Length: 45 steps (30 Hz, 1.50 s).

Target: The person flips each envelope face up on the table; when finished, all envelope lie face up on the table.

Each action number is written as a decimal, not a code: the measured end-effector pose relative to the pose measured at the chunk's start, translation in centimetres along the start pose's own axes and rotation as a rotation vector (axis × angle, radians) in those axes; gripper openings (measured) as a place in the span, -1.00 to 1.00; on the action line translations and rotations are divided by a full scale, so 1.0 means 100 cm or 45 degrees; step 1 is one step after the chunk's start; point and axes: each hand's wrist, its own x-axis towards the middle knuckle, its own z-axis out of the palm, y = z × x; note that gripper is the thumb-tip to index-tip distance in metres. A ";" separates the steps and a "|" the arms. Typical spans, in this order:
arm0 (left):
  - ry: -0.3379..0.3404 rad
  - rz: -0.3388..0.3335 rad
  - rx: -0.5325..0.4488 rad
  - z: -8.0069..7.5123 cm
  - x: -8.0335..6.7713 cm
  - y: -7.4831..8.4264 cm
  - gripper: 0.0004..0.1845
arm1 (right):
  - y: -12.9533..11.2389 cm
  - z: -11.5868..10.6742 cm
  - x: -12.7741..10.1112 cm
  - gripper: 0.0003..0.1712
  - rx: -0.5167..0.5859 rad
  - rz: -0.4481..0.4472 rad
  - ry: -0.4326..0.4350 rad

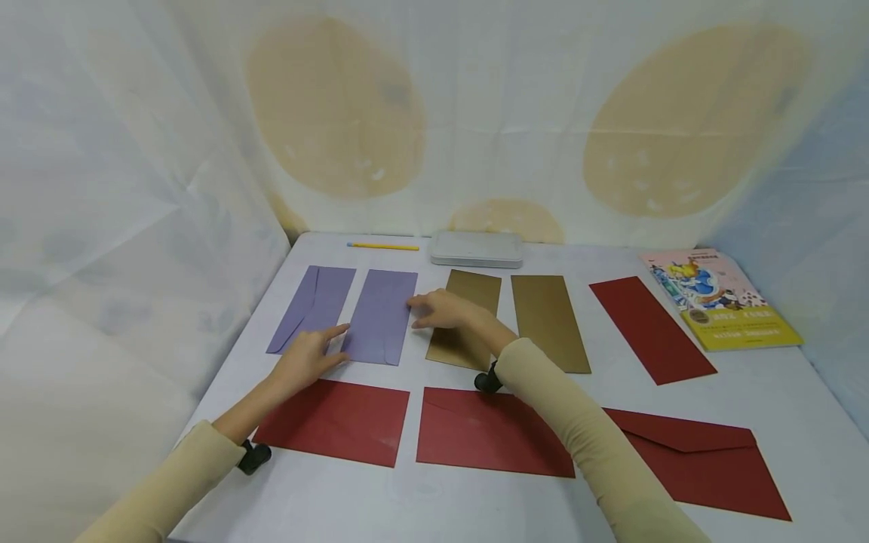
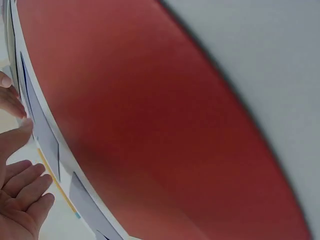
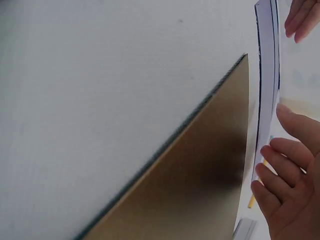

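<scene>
Two lilac envelopes lie side by side at the back left of the table in the head view. At the right-hand lilac envelope [image 1: 382,313], my left hand [image 1: 307,360] is by the left edge, fingertips and thumb spread apart. Across from it, my right hand [image 1: 444,309] has its fingertips at the same envelope's right edge. Both hands' fingers look relaxed; whether the fingertips press on the paper, I cannot tell. The other lilac envelope [image 1: 315,298] lies just beyond my left hand. Beneath my right hand is a gold envelope [image 1: 475,290], partly covered.
A second gold envelope [image 1: 550,320] and a narrow red envelope [image 1: 652,328] lie further right. Several red envelopes line the front, one of them [image 1: 495,434] under my right sleeve. A pencil [image 1: 383,246], a grey case [image 1: 477,249] and a book [image 1: 723,298] are along the back.
</scene>
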 end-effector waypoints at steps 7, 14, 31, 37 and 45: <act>0.014 0.059 -0.012 0.002 0.009 0.011 -0.35 | 0.009 -0.006 -0.011 -0.35 0.087 0.021 0.036; 0.032 0.160 -0.032 0.009 0.024 0.024 -0.32 | 0.024 -0.013 -0.028 -0.33 0.078 0.027 0.124; -0.114 0.364 -0.106 0.042 0.054 0.064 -0.31 | 0.062 -0.020 -0.069 -0.30 0.147 0.173 0.250; -0.172 0.424 -0.022 0.054 0.065 0.082 -0.30 | 0.073 -0.028 -0.084 -0.26 0.202 0.265 0.254; -0.258 0.503 0.052 0.071 0.078 0.099 -0.27 | 0.088 -0.037 -0.094 -0.26 0.163 0.327 0.265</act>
